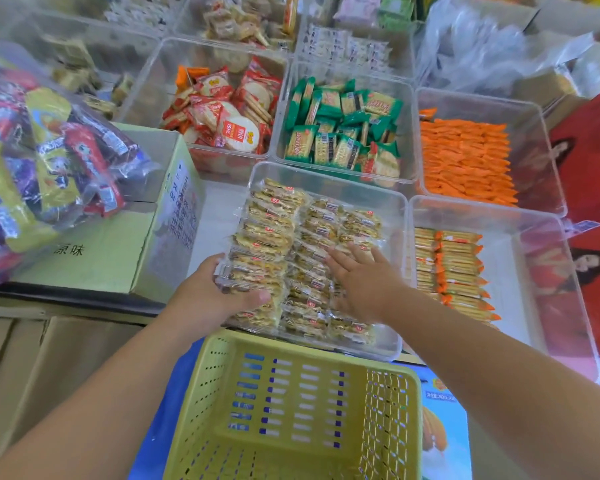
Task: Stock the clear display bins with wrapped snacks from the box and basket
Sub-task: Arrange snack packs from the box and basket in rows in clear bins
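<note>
A clear display bin (326, 174) right in front of me holds rows of clear-wrapped golden-brown snacks (281, 216). My left hand (219, 292) grips a stack of these wrapped snacks at the bin's near left side, thumb curled over the top. With fingers spread flat, my right hand (357, 275) presses down on the packs in the bin's middle. Below the bin sits a yellow-green perforated basket (291, 403) with nothing in it. A pale green cardboard box (118, 251) stands to the left.
A big clear bag of mixed colourful snacks (45, 161) lies on the green box. Neighbouring clear bins hold red-wrapped round crackers (229, 112), green-wrapped crackers (343, 123), orange packs (465, 157) and orange-ended cracker packs (451, 271). Brown cartons (32, 358) sit lower left.
</note>
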